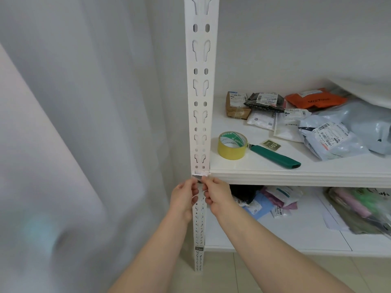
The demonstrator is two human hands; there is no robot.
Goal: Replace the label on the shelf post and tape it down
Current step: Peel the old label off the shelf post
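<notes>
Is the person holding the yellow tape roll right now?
No, the tape roll lies on the shelf beside the green knife, while the left hand and right hand pinch a small label on the post.

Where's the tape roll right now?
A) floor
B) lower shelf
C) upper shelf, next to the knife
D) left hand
C: the tape roll sits on the upper shelf beside the knife, while the left hand and right hand are both at the post.
</notes>
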